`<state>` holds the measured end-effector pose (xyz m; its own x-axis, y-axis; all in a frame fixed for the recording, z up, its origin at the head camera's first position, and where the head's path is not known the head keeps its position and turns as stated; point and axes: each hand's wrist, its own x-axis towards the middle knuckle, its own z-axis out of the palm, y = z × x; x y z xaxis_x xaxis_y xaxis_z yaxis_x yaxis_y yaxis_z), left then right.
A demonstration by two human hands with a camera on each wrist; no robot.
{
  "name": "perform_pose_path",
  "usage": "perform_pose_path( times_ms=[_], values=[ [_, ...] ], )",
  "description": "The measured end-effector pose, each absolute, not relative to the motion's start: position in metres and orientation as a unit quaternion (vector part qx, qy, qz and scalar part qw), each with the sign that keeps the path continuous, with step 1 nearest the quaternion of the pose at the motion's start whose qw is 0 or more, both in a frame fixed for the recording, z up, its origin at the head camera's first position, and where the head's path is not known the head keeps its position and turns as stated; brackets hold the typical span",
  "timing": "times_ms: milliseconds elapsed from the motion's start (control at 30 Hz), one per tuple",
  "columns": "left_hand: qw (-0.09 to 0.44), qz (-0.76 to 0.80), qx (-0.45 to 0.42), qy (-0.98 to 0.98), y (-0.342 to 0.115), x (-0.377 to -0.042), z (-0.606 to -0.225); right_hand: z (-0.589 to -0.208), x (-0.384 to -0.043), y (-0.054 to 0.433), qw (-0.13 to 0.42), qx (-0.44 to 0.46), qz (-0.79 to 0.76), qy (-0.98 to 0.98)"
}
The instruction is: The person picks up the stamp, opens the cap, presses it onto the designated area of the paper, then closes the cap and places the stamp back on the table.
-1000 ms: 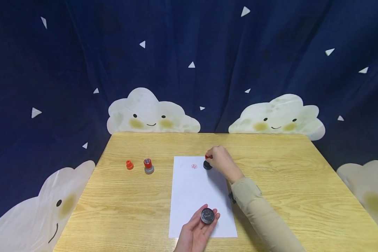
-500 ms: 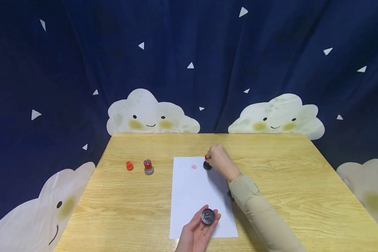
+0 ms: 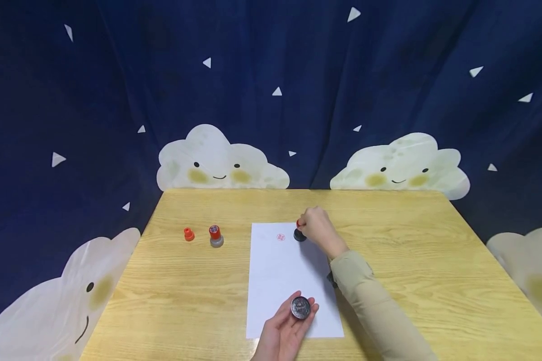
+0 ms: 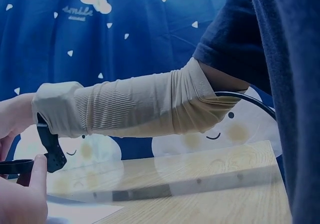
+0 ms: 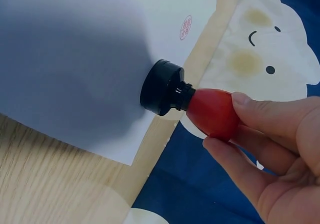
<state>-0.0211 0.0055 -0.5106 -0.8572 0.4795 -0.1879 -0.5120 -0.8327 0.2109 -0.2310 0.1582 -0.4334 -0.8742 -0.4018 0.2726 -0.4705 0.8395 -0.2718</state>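
Note:
My right hand (image 3: pixel 319 228) pinches the red handle of a stamp (image 5: pixel 214 113) between thumb and fingertips. The stamp's black round base (image 3: pixel 299 235) stands on a white sheet of paper (image 3: pixel 275 281), near its far right corner. Beside it on the paper is a small red round imprint (image 3: pixel 281 237). My left hand (image 3: pixel 281 332), palm up over the near part of the sheet, holds a round black cap (image 3: pixel 300 308) between thumb and fingers. The left wrist view shows only part of this hand (image 4: pixel 22 201). What lies under the stamp base is hidden.
On the wooden table (image 3: pixel 185 301), to the paper's left, stand a red stamp with a grey base (image 3: pixel 216 235) and a small orange-red piece (image 3: pixel 188 234). A dark blue curtain (image 3: pixel 253 75) with clouds hangs behind the table. The right sleeve (image 3: pixel 370 291) crosses the paper's right edge.
The head view shifts slightly. Both hands keep their places, with the stamp standing at the same spot on the paper.

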Motion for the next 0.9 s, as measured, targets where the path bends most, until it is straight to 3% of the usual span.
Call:
perform_pose_path(
  times_ms=[733, 900],
  values=[
    [0.258, 0.956, -0.071, 0.118, 0.007, -0.0232, -0.5111, -0.4354, -0.2274, 0.1594, 0.127, 0.24, 0.188, -0.944],
    [0.252, 0.958, -0.07, 0.122, 0.0068, -0.0233, -0.5125, -0.4371, -0.2262, 0.163, 0.109, 0.234, 0.216, -0.942]
  ],
)
